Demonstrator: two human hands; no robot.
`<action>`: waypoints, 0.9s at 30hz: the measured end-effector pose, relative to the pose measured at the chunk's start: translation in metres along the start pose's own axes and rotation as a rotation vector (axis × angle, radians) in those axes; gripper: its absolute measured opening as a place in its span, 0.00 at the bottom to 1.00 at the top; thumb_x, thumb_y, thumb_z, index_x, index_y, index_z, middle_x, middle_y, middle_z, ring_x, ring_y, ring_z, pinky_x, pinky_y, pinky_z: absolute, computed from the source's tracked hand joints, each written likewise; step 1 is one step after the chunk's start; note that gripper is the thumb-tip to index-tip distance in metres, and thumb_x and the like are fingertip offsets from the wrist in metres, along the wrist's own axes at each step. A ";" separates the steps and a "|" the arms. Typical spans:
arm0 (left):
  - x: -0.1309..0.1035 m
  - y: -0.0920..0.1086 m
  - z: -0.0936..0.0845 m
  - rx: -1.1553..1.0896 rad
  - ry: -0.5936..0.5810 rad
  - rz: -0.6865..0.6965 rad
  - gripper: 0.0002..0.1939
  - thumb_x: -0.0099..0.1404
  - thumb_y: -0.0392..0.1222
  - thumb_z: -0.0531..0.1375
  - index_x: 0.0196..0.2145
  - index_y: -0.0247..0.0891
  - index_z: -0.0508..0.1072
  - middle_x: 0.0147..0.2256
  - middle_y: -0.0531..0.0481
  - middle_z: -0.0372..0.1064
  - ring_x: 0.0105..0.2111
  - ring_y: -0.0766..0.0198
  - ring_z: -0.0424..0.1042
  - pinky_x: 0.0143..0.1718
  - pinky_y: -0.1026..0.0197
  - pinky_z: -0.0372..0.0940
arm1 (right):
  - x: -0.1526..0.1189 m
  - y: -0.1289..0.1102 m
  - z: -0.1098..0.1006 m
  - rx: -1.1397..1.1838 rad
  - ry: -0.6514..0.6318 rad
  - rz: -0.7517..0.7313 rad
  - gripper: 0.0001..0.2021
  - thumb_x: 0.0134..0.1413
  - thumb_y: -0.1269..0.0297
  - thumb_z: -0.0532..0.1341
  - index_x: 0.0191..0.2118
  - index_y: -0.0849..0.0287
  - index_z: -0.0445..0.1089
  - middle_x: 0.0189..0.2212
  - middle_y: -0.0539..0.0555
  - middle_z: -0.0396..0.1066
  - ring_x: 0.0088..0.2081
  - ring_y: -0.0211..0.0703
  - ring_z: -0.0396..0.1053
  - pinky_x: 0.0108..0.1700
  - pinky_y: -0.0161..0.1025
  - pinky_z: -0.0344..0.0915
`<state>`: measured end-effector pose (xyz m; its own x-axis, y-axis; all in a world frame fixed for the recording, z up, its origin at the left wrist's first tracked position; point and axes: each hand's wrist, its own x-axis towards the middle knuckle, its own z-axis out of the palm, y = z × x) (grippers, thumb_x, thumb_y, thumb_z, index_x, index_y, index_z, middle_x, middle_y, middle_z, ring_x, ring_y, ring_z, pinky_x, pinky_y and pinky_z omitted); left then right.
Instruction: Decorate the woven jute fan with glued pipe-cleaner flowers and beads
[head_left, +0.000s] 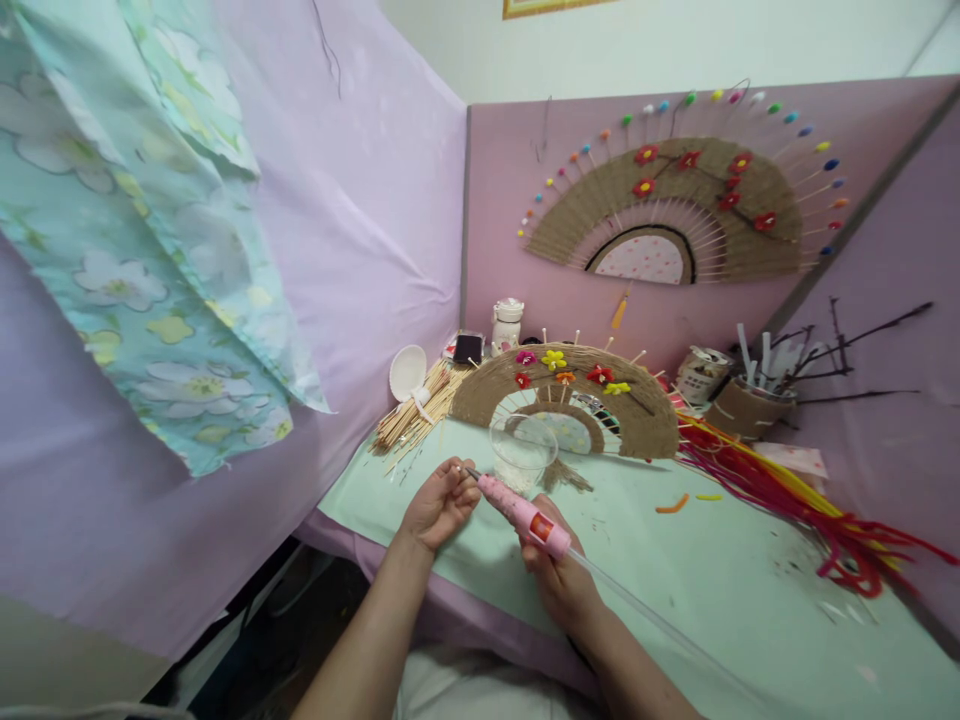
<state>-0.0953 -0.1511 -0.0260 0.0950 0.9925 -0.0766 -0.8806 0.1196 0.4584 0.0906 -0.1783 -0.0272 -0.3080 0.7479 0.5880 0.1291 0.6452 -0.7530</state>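
Observation:
A pink hot glue gun (512,505) is gripped in my right hand (561,580), its nozzle aimed left and slightly up. From its rear a long clear glue stick (652,603) trails toward the lower right. My left hand (442,508) is closed, thumb and fingertips pinching something tiny and pale right at the nozzle's tip; its kind is too small to tell. Just beyond the gun stands a clear plastic cup (517,470) with small white bits in it. Behind the cup, a twine-covered fan (480,398) with colourful flowers stands upright.
A bundle of thin sticks (412,415) lies at the back left by a white oval dish (408,373). Red and yellow pipe cleaners (795,500) spread along the right. A brown pot (746,408) holds white sticks and dark twigs. A larger fan (757,235) hangs on the back panel.

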 end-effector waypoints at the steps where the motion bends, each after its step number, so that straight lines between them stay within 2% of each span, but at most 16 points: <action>1: 0.000 0.000 0.000 -0.007 -0.002 -0.002 0.21 0.44 0.34 0.76 0.24 0.34 0.65 0.23 0.59 0.51 0.21 0.76 0.48 0.20 0.72 0.50 | 0.000 0.000 0.000 0.004 0.014 -0.006 0.25 0.62 0.38 0.48 0.27 0.55 0.61 0.27 0.51 0.60 0.29 0.43 0.60 0.31 0.41 0.59; 5: 0.001 0.006 0.002 -0.024 -0.026 -0.010 0.20 0.50 0.33 0.72 0.23 0.35 0.61 0.23 0.59 0.47 0.21 0.75 0.50 0.20 0.72 0.49 | -0.003 0.004 -0.002 0.009 0.072 -0.019 0.25 0.62 0.38 0.48 0.27 0.55 0.60 0.27 0.51 0.60 0.29 0.44 0.60 0.31 0.41 0.59; 8: 0.011 0.026 0.010 -0.001 -0.020 0.015 0.19 0.55 0.30 0.69 0.23 0.35 0.59 0.22 0.60 0.44 0.20 0.75 0.49 0.19 0.72 0.49 | -0.006 0.008 -0.003 0.006 0.084 -0.009 0.24 0.63 0.40 0.47 0.29 0.55 0.63 0.26 0.51 0.60 0.29 0.45 0.61 0.31 0.42 0.60; 11: 0.036 0.055 0.020 0.106 0.021 0.113 0.20 0.53 0.29 0.70 0.23 0.35 0.59 0.21 0.61 0.46 0.19 0.76 0.48 0.18 0.72 0.47 | -0.007 0.008 -0.004 -0.006 0.070 0.007 0.24 0.63 0.40 0.47 0.31 0.54 0.66 0.24 0.51 0.60 0.30 0.47 0.62 0.31 0.43 0.61; 14: 0.071 0.081 0.025 0.265 0.142 0.254 0.17 0.51 0.30 0.71 0.24 0.35 0.64 0.19 0.62 0.49 0.18 0.77 0.49 0.18 0.72 0.46 | -0.007 0.006 -0.004 -0.001 0.083 -0.001 0.24 0.63 0.40 0.47 0.29 0.54 0.65 0.26 0.52 0.60 0.30 0.47 0.62 0.32 0.43 0.61; 16: 0.092 0.090 0.022 0.382 0.270 0.351 0.15 0.49 0.32 0.72 0.26 0.34 0.67 0.18 0.62 0.52 0.17 0.78 0.48 0.17 0.71 0.44 | -0.006 0.004 -0.004 0.009 0.096 -0.010 0.23 0.64 0.42 0.48 0.27 0.55 0.62 0.27 0.52 0.61 0.30 0.45 0.61 0.33 0.43 0.60; 18: 0.109 0.092 0.014 0.472 0.360 0.391 0.16 0.46 0.33 0.73 0.27 0.34 0.69 0.18 0.61 0.56 0.15 0.79 0.47 0.16 0.71 0.42 | -0.005 0.002 -0.004 0.014 0.108 -0.017 0.23 0.65 0.43 0.48 0.25 0.54 0.60 0.27 0.52 0.60 0.30 0.44 0.61 0.33 0.42 0.59; 23: 0.129 0.091 -0.009 0.560 0.447 0.362 0.18 0.42 0.36 0.75 0.26 0.34 0.71 0.15 0.62 0.55 0.13 0.79 0.44 0.15 0.68 0.37 | -0.001 -0.003 -0.005 0.019 0.080 -0.036 0.25 0.63 0.40 0.48 0.24 0.54 0.58 0.28 0.52 0.60 0.31 0.45 0.61 0.32 0.43 0.59; 27: 0.133 0.094 -0.018 0.616 0.487 0.321 0.16 0.43 0.33 0.75 0.25 0.34 0.71 0.16 0.61 0.57 0.13 0.79 0.46 0.16 0.68 0.38 | 0.001 -0.007 -0.005 0.028 0.091 -0.049 0.24 0.63 0.41 0.48 0.26 0.55 0.59 0.27 0.51 0.59 0.30 0.45 0.60 0.32 0.42 0.59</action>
<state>-0.1739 -0.0078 -0.0084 -0.4510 0.8764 -0.1688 -0.4072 -0.0338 0.9127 0.0942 -0.1812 -0.0202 -0.2258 0.7274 0.6480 0.0893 0.6778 -0.7298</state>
